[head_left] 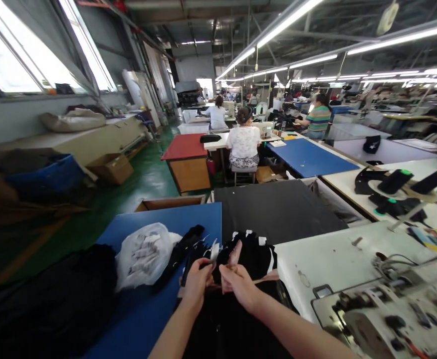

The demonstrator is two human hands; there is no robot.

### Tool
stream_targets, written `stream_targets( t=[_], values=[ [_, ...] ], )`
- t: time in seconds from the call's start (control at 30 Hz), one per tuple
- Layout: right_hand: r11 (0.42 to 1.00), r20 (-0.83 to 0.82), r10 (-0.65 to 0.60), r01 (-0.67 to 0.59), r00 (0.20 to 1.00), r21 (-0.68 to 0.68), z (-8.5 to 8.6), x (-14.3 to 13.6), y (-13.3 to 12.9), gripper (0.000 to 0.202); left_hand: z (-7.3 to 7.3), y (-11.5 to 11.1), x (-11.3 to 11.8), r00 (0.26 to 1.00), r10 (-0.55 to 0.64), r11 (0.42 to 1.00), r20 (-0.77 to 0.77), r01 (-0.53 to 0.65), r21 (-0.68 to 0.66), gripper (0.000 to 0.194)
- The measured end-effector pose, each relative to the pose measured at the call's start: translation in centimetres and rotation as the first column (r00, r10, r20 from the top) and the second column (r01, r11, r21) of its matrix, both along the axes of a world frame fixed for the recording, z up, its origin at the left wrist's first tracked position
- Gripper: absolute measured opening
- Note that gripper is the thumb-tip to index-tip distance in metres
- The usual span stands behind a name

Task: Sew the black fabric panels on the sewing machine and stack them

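My left hand (pixel 197 283) is closed, thumb against fingers, pinching a small white label (pixel 214 251) that sticks up. Close beside it, my right hand (pixel 241 286) grips a pinkish fabric strip (pixel 235 253), whose end rises above the thumb. More of the pink strip runs to the right behind that wrist. Black garments (pixel 254 257) with several white tags lie just beyond both hands. To their left, a clear plastic bag (pixel 145 254) full of white pieces rests on the blue tabletop (pixel 143 316).
At the right is a sewing machine (pixel 390 309) on a white table (pixel 316 254). Black thread cones (pixel 395 181) stand behind it. A dark board (pixel 274 207) lies ahead. Black cloth (pixel 46 304) is heaped at the left. A person (pixel 244 139) sits at a table further off.
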State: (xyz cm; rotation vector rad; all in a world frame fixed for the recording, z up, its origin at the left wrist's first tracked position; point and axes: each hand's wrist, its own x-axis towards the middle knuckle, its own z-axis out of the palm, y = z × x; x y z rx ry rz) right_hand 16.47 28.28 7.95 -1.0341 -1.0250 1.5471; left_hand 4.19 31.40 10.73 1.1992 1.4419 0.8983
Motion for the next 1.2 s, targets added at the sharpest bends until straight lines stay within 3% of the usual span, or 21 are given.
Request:
stream_targets(
  t=[0.2,0.33,0.47,0.57,0.67,0.77,0.83,0.93,1.03,1.1,1.2],
  values=[
    [0.998,0.265,-0.034,0.02,0.964,0.058,0.2,3.3,-3.4,0.064,-0.9,-0.6,0.5,0.999,0.021,0.996,0.038,-0.017,-0.088,0.036],
    [0.994,0.37,-0.027,-0.015,0.929,0.11,0.2,4.2,-3.8,0.062,-1.4,-0.8,0.6,0.997,0.026,0.993,0.073,-0.017,-0.116,0.034],
    [0.996,0.379,0.017,-0.051,0.925,0.08,-0.1,4.2,-2.8,0.06,-0.4,-0.6,0.7,0.994,-0.004,0.997,0.113,0.013,-0.08,0.03],
    [0.998,0.344,0.037,-0.053,0.938,0.036,0.0,4.3,-2.2,0.054,1.0,-1.7,1.0,0.986,-0.114,0.993,0.119,0.115,0.003,0.031],
    [0.994,0.267,0.09,-0.105,0.96,0.042,0.6,4.3,-2.1,0.032,2.4,-3.3,1.8,0.964,-0.261,0.956,-0.039,0.264,0.127,0.023],
    [0.976,0.183,0.169,-0.19,0.969,0.104,0.9,4.1,-2.4,0.016,3.4,-4.1,3.1,0.916,-0.303,0.914,-0.262,0.357,0.192,0.015],
    [0.968,0.177,0.206,-0.228,0.962,0.109,0.5,4.0,-2.6,0.02,3.8,-3.8,4.1,0.893,-0.304,0.899,-0.332,0.384,0.209,0.013],
    [0.989,0.183,0.129,-0.139,0.975,0.041,-0.6,3.8,-2.4,0.035,3.8,-2.5,5.1,0.898,-0.339,0.896,-0.281,0.399,0.194,0.018],
    [0.999,0.168,0.035,-0.033,0.985,-0.014,-1.5,3.8,-1.9,0.05,3.2,-1.6,4.6,0.917,-0.37,0.907,-0.15,0.391,0.154,0.035],
    [0.999,0.154,0.03,-0.026,0.988,-0.029,-1.6,3.9,-1.7,0.055,2.4,-1.7,3.5,0.903,-0.409,0.898,-0.133,0.424,0.116,0.045],
    [0.998,0.13,0.048,-0.042,0.99,-0.044,-1.2,4.0,-1.7,0.058,1.3,-2.7,1.6,0.792,-0.504,0.823,-0.343,0.562,0.088,0.052]
  ],
)
